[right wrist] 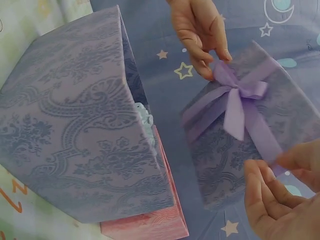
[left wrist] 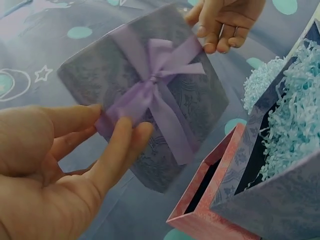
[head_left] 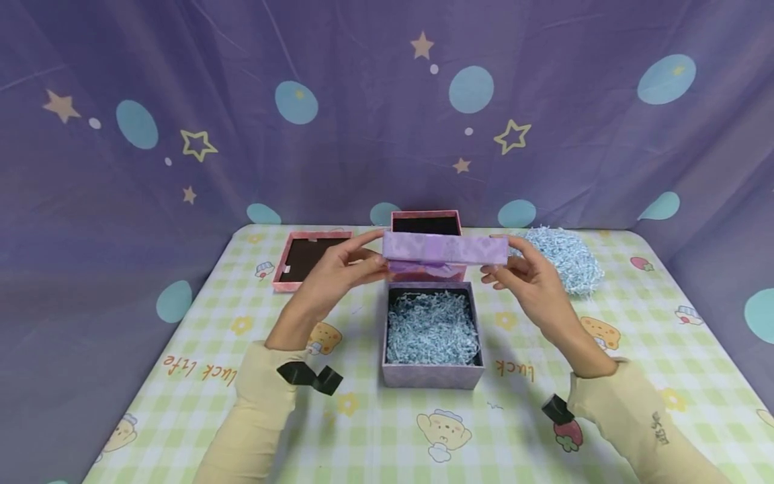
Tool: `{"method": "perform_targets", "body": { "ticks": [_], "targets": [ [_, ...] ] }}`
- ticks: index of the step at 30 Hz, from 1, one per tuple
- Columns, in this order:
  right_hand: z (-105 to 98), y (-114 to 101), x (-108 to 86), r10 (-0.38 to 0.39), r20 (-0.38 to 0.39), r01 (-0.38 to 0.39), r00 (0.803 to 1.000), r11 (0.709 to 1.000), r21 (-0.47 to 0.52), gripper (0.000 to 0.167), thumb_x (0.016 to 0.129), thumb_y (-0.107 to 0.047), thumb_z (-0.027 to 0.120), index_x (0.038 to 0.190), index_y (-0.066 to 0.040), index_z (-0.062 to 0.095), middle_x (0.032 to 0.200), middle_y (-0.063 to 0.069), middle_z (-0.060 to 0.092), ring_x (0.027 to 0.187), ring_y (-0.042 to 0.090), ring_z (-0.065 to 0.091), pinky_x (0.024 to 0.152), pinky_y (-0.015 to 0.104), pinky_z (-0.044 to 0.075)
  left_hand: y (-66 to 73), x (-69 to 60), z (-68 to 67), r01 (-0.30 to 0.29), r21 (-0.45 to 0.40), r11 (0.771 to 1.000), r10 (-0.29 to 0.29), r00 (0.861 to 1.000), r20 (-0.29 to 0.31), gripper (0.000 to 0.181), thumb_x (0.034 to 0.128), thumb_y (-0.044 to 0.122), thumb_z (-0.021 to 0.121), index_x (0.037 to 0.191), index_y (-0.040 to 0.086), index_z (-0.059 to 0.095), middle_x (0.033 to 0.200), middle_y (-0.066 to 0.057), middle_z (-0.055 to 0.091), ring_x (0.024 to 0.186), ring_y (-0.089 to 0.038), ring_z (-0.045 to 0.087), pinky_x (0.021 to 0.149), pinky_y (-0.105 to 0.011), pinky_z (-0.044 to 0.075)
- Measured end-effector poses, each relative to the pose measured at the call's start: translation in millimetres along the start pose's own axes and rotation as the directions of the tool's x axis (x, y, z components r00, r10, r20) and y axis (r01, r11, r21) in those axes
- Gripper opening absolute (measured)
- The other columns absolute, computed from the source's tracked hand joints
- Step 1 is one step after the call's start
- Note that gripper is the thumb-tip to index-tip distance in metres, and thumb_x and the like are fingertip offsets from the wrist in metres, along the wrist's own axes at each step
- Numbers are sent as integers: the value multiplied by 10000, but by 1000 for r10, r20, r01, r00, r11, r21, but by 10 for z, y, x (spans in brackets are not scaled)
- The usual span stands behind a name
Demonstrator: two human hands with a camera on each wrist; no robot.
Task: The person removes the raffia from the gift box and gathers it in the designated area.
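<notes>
A purple patterned box lid is held up level above the table, edge-on to the head view. My left hand pinches its left side between thumb and fingers, while my right hand grips the opposite side. Across the top of the lid runs a lilac ribbon tied in a bow, plain in both wrist views. Below and nearer to me stands the matching purple box, uncovered, filled with light blue shredded paper. The lid's underside is hidden.
Behind the lid stands a pink box with a dark inside, partly covered from view. To its left lies a pink lid, inside up. A heap of blue shredded paper sits at the back right. A starry curtain hangs behind the table.
</notes>
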State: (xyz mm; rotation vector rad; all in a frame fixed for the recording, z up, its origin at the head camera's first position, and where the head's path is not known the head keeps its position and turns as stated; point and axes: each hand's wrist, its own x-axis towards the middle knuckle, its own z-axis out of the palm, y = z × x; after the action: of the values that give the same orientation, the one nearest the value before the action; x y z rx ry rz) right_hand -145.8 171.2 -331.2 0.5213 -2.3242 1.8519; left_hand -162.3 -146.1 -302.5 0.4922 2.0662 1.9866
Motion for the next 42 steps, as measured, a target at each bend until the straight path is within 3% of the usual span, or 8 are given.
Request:
{"method": "perform_targets", "body": {
  "ticks": [3, 8, 11, 16, 24, 33, 37, 42],
  "targets": [
    [-2, 16, -7, 23, 2, -23, 1000, 1000, -10, 372, 995, -85, 487, 1366, -125, 487, 1015, -43, 691, 857, 92, 681, 743, 264, 580, -15, 8, -38, -14, 37, 999, 14, 1000, 12, 446, 989, 118, 520, 1427, 169, 453, 1158, -141, 577, 1042, -183, 633, 950, -328, 517],
    [24, 20, -6, 58, 0, -58, 998, 998, 26, 339, 1028, -202, 435, 1340, -86, 502, 1220, 158, 607, 931, 79, 671, 789, 263, 578, -37, 22, -84, -19, 120, 993, 18, 1000, 8, 406, 1005, 235, 495, 1408, 192, 474, 1343, -103, 497, 1185, -227, 554, 959, -332, 515],
    [47, 17, 2, 76, 6, -76, 997, 994, 73, 368, 1018, -264, 454, 1318, -57, 503, 1274, 211, 549, 970, 90, 663, 801, 265, 576, -36, 35, -83, -19, 135, 991, 20, 1000, -4, 406, 1007, 275, 489, 1410, 226, 470, 1338, -98, 509, 1175, -249, 565, 956, -341, 519],
    [70, 9, 1, 115, -4, -114, 993, 989, 93, 346, 987, -282, 526, 1272, -87, 516, 1242, 169, 567, 996, 109, 643, 789, 255, 573, -31, 61, -36, 25, 89, 996, -19, 998, -68, 453, 997, 229, 519, 1434, 173, 417, 1162, -212, 599, 1010, -289, 633, 921, -417, 536],
    [125, -6, 4, 162, 14, -161, 987, 963, 215, 438, 959, -250, 587, 1368, -184, 447, 1230, 115, 567, 1007, 112, 643, 776, 271, 576, -61, 42, -42, 95, 42, 995, -90, 991, -99, 494, 975, 137, 554, 1440, 76, 396, 1191, -194, 562, 974, -148, 612, 892, -383, 553],
    [292, -54, 7, 234, 111, -253, 966, 945, 207, 553, 983, -280, 543, 1485, -177, 335, 1317, 116, 468, 1122, 129, 538, 823, 243, 555, -90, -31, -237, 140, 83, 987, -130, 985, -110, 501, 984, 226, 548, 1444, 88, 406, 1296, -162, 515, 1061, -140, 563, 885, -321, 551],
    [392, -72, 15, 234, 144, -262, 961, 939, 222, 553, 992, -264, 529, 1495, -190, 311, 1382, 147, 425, 1193, 187, 511, 857, 245, 546, -119, -71, -334, 132, 34, 991, -127, 986, -111, 492, 990, 218, 537, 1443, 74, 408, 1322, -147, 520, 1025, -114, 593, 823, -268, 563],
    [530, -106, 13, 235, 193, -279, 952, 928, 245, 570, 995, -235, 527, 1508, -235, 279, 1399, 146, 379, 1257, 269, 449, 903, 266, 528, -155, -135, -460, 120, -28, 992, -122, 986, -115, 471, 988, 208, 535, 1417, 43, 436, 1203, -51, 612, 983, -111, 648, 815, -287, 571]
  ]
}}
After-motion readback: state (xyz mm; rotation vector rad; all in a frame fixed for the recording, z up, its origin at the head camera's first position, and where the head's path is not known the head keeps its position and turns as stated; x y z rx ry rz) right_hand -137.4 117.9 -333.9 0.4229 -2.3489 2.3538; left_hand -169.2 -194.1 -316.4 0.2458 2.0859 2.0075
